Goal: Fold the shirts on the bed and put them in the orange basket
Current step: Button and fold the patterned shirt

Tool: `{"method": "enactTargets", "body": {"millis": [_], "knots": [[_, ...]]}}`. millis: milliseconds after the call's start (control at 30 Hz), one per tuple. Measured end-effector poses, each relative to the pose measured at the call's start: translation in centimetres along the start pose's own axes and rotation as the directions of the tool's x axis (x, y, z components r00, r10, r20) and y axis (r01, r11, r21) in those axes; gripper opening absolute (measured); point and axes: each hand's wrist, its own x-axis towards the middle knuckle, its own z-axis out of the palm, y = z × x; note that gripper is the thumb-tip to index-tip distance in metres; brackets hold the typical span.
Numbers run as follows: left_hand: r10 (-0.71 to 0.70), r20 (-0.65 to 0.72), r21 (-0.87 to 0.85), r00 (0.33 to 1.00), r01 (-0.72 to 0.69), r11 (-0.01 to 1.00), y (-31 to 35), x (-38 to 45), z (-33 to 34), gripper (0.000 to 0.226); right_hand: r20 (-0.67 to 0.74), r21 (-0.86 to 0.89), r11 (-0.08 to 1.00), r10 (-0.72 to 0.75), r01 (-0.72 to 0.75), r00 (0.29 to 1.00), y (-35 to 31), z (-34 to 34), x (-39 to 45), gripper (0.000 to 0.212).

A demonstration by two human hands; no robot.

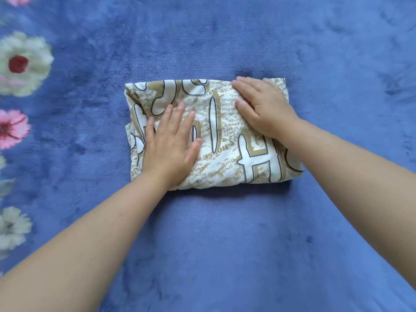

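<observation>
**Both hands flat on the folded shirt**

Your left hand (167, 143) lies palm down on the left half of the folded shirt (213, 134), fingers straight and slightly spread, pointing away from you. Your right hand (263, 106) presses the far right part of the same shirt, fingers straight and angled toward the left. The shirt forms a compact rectangle, white with tan lettering and dark outlines, its surface lightly creased. It rests near the middle of the blue plush bed cover (225, 244). Printed flowers (22, 64), white and pink, run along the cover's left edge, well apart from the shirt. Both your forearms are bare.
</observation>
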Motion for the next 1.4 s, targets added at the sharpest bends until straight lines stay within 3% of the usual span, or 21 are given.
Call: {"method": "enactTargets", "body": {"millis": [67,133,167,233,300,367,400,433,500,533,600,700,767,867,967,1067,1133,1233,1400], "knots": [[-0.009,-0.196,-0.115,0.981,-0.013,0.993,-0.5,-0.1,-0.3,0.071,-0.055,0.011,0.998,0.07,-0.07,0.996,1.1,0.0,-0.6,0.086],[-0.198,-0.345,-0.17,0.918,0.146,0.975,-0.9,-0.7,-0.7,0.077,-0.13,0.142,0.958,0.268,-0.25,0.955,2.2,0.2,-1.9,0.096],[-0.361,-0.316,-0.264,0.877,0.284,0.922,-1.0,-0.9,-1.1,0.086,-0.136,0.214,0.92,0.36,-0.327,0.923,2.5,0.3,-2.7,0.102],[-0.655,-0.112,-0.473,0.747,0.539,0.696,-1.4,-0.9,-1.9,0.095,-0.112,0.334,0.849,0.468,-0.41,0.877,2.5,0.2,-4.0,0.1],[-0.72,0.048,-0.566,0.693,0.613,0.552,-2.6,-0.7,-2.8,0.071,-0.068,0.454,0.769,0.534,-0.45,0.843,1.8,-0.2,-4.6,0.075],[-0.649,0.16,-0.715,0.744,0.54,0.443,-3.6,-1.0,-3.8,0.045,-0.01,0.515,0.729,0.531,-0.451,0.848,1.6,-0.3,-5.1,0.053],[-0.575,0.249,-0.784,0.78,0.511,0.354,-3.7,-1.3,-4.2,0.042,0.031,0.544,0.701,0.532,-0.461,0.846,1.6,-0.5,-5.4,0.047],[-0.476,0.348,-0.828,0.808,0.503,0.248,-3.6,-1.7,-4.5,0.048,0.091,0.585,0.653,0.536,-0.481,0.839,1.7,-0.4,-5.5,0.046],[-0.302,0.505,-0.838,0.809,0.543,0.054,-2.8,-2.8,-4.8,0.082,0.203,0.678,0.543,0.51,-0.496,0.836,1.7,-0.6,-6.0,0.05],[-0.248,0.545,-0.828,0.801,0.561,-0.008,-2.6,-3.2,-4.6,0.098,0.268,0.721,0.47,0.489,-0.51,0.83,1.5,-0.8,-6.2,0.047],[-0.182,0.578,-0.816,0.796,0.568,-0.109,-2.1,-3.6,-4.3,0.106,0.419,0.782,0.295,0.403,-0.549,0.814,0.9,-1.1,-6.9,0.039],[-0.116,0.616,-0.778,0.779,0.579,-0.242,-1.0,-4.8,-4.0,0.089,0.594,0.78,0.063,0.239,-0.622,0.768,0.0,-1.4,-8.9,0.034],[-0.079,0.634,-0.751,0.769,0.588,-0.3,-0.5,-6.6,-3.5,0.073,0.676,0.736,-0.151,0.128,-0.66,0.725,-0.5,-1.1,-11.2,0.041],[-0.057,0.661,-0.723,0.748,0.616,-0.313,0.3,-9.6,-2.9,0.077,0.706,0.677,-0.332,0.041,-0.656,0.707,-0.9,0.0,-14.8,0.066],[-0.086,0.659,-0.739,0.747,0.621,-0.262,0.6,-12.2,-2.7,0.087,0.705,0.679,-0.341,0.054,-0.651,0.707,-1.5,0.7,-16.9,0.068],[-0.153,0.638,-0.769,0.754,0.615,-0.176,0.6,-13.8,-3.6,0.062,0.701,0.696,-0.254,0.034,-0.672,0.713,-2.7,0.0,-17.9,0.061],[-0.231,0.619,-0.784,0.751,0.61,-0.117,0.4,-14.2,-4.7,0.04,0.695,0.712,-0.19,0.056,-0.676,0.717,-3.9,-1.3,-17.7,0.039],[-0.325,0.58,-0.802,0.747,0.593,-0.068,0.0,-15.1,-6.7,0.031,0.643,0.766,-0.091,0.075,-0.636,0.763,-6.0,-3.7,-17.0,0.014],[-0.437,0.501,-0.819,0.747,0.572,0.039,-1.1,-16.5,-11.6,0.008,0.55,0.824,0.096,0.108,-0.559,0.828,-10.5,-8.1,-15.1,0.035]]}}
